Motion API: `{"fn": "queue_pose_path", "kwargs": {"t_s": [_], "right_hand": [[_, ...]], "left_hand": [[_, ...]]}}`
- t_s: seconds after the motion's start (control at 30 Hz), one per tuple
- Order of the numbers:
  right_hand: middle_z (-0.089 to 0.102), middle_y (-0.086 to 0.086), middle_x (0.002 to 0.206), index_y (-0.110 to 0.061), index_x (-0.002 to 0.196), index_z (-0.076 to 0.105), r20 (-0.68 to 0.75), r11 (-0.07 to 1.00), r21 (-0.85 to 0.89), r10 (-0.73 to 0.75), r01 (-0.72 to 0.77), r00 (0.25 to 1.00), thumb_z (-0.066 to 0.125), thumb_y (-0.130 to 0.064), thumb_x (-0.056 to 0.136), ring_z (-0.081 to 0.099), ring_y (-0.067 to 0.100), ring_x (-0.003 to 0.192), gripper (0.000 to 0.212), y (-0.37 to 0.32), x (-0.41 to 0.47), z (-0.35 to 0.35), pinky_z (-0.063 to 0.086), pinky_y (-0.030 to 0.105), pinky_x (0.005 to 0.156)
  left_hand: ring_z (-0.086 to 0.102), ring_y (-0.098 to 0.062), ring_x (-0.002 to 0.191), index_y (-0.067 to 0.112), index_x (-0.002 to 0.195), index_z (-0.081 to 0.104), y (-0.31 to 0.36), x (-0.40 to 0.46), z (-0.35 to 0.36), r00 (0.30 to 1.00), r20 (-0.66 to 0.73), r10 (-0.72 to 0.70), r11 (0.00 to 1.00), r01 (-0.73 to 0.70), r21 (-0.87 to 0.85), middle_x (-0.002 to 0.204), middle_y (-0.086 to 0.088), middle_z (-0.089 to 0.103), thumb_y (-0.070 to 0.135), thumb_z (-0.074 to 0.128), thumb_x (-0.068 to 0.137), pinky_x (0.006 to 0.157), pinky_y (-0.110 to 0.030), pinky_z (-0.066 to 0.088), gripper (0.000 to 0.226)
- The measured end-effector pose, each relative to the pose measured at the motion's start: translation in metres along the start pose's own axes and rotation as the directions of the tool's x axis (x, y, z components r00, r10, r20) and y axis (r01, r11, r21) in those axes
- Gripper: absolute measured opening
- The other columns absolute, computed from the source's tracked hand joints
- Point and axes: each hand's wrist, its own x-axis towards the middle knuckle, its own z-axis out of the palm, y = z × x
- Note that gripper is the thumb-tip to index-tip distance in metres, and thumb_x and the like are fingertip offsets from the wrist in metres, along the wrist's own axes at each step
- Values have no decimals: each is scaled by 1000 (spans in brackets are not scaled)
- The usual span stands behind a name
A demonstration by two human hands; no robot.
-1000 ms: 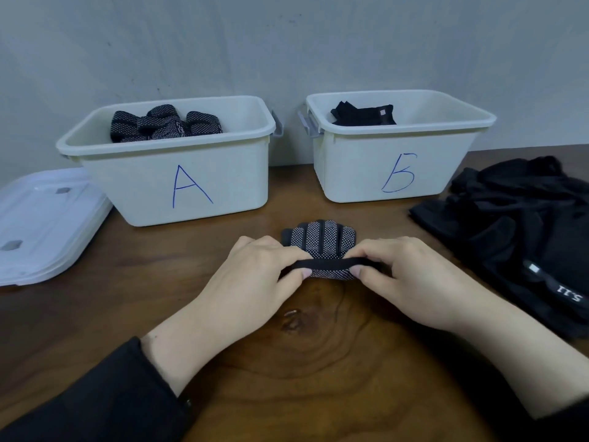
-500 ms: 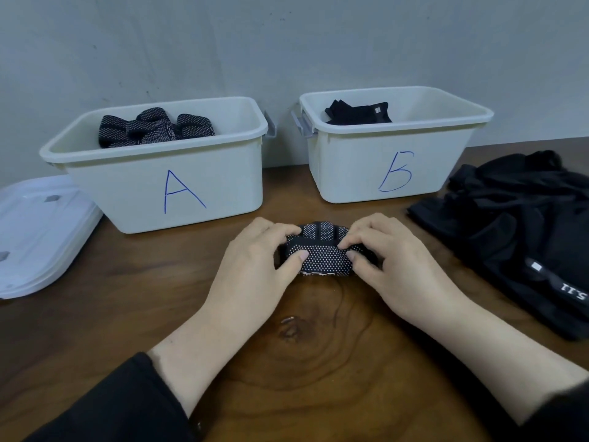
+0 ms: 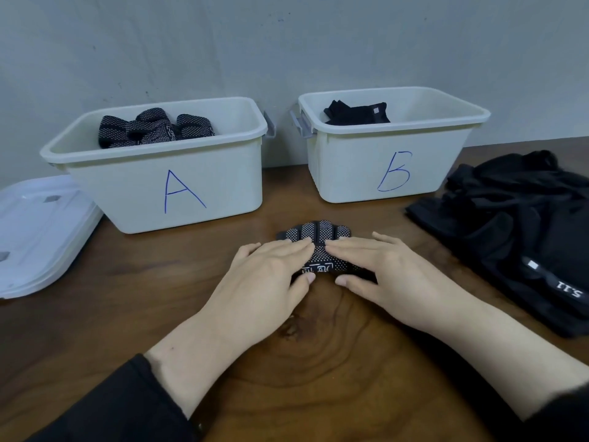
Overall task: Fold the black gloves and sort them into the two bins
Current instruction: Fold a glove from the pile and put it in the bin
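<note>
A folded black glove with white dots [image 3: 319,247] lies on the wooden table in front of the two bins. My left hand [image 3: 271,275] lies flat on its left side with straight fingers. My right hand [image 3: 382,269] presses flat on its right side, fingertips nearly meeting the left ones. Bin A [image 3: 191,193] at the back left holds several folded dotted gloves [image 3: 153,127]. Bin B [image 3: 366,173] at the back right holds a plain black glove [image 3: 357,113].
A pile of plain black gloves [image 3: 516,231] lies on the table at the right. White bin lids [image 3: 38,231] are stacked at the left edge. A grey wall stands right behind the bins.
My hands held the glove's cuff stretched over the fingers, folded it over, and now lie flat with straight fingers pressing the folded glove down.
</note>
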Motion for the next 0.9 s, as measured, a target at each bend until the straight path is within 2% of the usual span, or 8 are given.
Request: {"fn": "queue_pose_path", "kwargs": {"t_s": [0.17,0.27,0.33,0.43,0.53,0.67,0.8,0.9], "right_hand": [[58,-20,140,-29,138,61,-108,993,118,25,-12,994,72,-27,93,43,-11,132,46,0,1,1,20,13,118],[69,-11,125,-21,127,69,-164,998,59,1,9,986,72,-20,93,61,7,117,34,-7,6,5,41,27,109],[69,-14,119,-23,126,68,-158,999,37,4,2,987,68,-21,96,61,7,112,31,-10,5,4,44,36,105],[61,-26,112,-32,130,62,-150,996,80,54,-42,987,62,-26,99,49,-4,105,32,-14,-1,-5,39,28,104],[67,-29,107,-44,123,55,-91,978,197,91,-72,992,60,-30,99,58,2,99,28,-16,-8,-15,48,29,91],[70,-27,102,-43,108,62,-51,941,321,126,-103,991,59,-29,99,64,3,90,18,-20,-12,-24,52,26,82],[70,-29,96,-42,104,70,-47,925,346,188,-161,981,58,-30,100,64,-7,91,18,-20,-9,-24,47,11,75],[68,-25,99,-42,112,72,-63,943,274,211,-187,975,53,-36,101,60,-7,98,23,-15,-6,-20,47,14,84]], "left_hand": [[22,1,144,37,154,30,-1,-2,3,999,-12,-31,999,31,8,156,23,30,48,45,100,118,-29,14,57],[30,-3,139,34,150,37,-7,-1,0,997,-52,-56,998,57,8,151,19,41,46,49,99,114,-28,19,54],[33,-2,135,35,148,41,-9,-1,-1,997,-54,-61,998,60,-4,146,20,46,45,50,99,111,-27,19,51],[32,13,114,38,141,46,-3,-4,-6,995,-93,-22,999,17,-52,126,25,52,42,48,100,105,-25,23,41],[28,26,102,40,129,50,0,-6,-11,994,-98,-50,981,30,-189,98,31,46,41,47,101,90,-21,25,28],[47,0,104,50,117,50,-5,-8,-13,992,-60,-112,936,85,-340,102,24,61,51,44,97,84,-15,35,21],[58,7,82,40,110,56,-1,-5,-17,987,-58,-152,884,110,-455,79,33,63,39,52,99,71,-5,35,12],[55,13,82,40,113,55,1,0,-14,977,-67,-203,871,148,-469,82,31,60,37,55,98,69,-6,37,15]]}}
